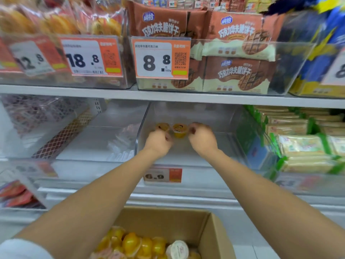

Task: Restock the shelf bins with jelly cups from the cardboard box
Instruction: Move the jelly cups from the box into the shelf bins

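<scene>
Can't tell the grip: left hand (158, 142) and right hand (202, 137) both curl beside two jelly cups (180, 130) near the back of the clear bin (139, 134), light, slick little things, probably best pinched at the rim.

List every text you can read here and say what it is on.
"12.8": tilted tag, far left.
"18.8": second tag.
"8.8", "500g": wafer tag.
"巧克力华夫脆饼干": brown wafer packs.
"8", cut off: far-right tag.
Lower tag on the jelly-cup bin: too blurred.
Top-row labels: too small.
</scene>
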Available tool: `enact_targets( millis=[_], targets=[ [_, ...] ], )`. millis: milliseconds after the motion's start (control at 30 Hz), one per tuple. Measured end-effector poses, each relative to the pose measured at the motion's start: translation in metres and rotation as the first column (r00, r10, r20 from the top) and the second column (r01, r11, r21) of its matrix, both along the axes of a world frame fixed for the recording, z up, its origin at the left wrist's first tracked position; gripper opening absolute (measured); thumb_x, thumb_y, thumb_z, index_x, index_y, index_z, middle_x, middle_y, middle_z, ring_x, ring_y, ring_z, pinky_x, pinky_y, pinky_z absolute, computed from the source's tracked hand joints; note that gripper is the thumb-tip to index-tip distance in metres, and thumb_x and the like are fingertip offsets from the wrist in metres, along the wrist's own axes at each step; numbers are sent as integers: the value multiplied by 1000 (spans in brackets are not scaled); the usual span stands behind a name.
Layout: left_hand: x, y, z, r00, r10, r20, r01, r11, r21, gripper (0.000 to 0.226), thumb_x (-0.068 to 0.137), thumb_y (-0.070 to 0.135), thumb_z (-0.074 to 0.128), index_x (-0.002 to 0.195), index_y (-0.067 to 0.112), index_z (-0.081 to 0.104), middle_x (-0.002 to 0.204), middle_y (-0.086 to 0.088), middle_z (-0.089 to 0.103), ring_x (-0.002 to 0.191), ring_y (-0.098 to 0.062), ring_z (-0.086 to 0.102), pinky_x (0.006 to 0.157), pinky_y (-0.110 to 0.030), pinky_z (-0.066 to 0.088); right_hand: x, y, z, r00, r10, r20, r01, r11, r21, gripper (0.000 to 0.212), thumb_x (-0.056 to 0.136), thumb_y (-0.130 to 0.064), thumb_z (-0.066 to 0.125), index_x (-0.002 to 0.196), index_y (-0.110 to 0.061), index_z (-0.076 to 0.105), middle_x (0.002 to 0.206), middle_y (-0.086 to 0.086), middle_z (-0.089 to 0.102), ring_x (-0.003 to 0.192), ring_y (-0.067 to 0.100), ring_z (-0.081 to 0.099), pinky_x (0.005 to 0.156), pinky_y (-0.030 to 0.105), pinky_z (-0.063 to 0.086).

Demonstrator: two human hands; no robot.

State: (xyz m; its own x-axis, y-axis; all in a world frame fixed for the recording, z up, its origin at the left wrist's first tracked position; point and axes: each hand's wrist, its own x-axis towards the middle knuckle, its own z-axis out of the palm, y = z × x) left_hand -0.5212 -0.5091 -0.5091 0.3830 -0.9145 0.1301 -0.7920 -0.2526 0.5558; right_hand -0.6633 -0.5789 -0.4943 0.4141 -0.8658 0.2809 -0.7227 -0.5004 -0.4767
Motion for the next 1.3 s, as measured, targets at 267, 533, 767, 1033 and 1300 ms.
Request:
enact_targets(
  millis=[267,533,767,1033,1300],
  targets=[
    [-42,142,22,997,54,-54,-63,981,-184,9,83,15,55,77,18,61,65,7,56,71,-21,58,65,-31,47,-38,136,-11,979,118,164,-94,984,-148,11,86,-17,54,90,-18,65,76,-5,62,71,20,58,62,33,45],
    [20,248,-123,979,194,57,-199,877,437,11,86,18,53,89,19,63,92,0,65,87,-21,61,68,-32,52,-16,210,-149,980,200,23,-188,867,461,13,83,-17,57,90,-23,67,75,-11,63,75,10,60,67,29,51],
    [62,274,-204,903,19,429,-275,793,544,51,90,21,59,136,19,37,138,-11,39,125,-29,40,99,-40,42,33,239,-259,897,418,-144,-123,549,827,64,79,-39,75,133,-15,50,122,5,61,113,24,60,88,32,49],
    [70,268,-224,756,89,648,-376,870,320,67,81,22,70,137,8,36,134,-18,41,124,-31,42,95,-36,45,82,276,-300,935,201,-292,116,606,787,68,72,-76,58,112,-22,66,122,7,62,121,28,49,95,38,40],
    [83,255,-200,894,95,439,-318,823,471,35,85,16,69,112,14,46,113,-12,50,103,-29,51,79,-36,47,80,272,-304,976,-63,-209,203,616,762,30,72,-47,78,82,-24,61,112,4,61,112,27,52,93,37,46]
  ],
)
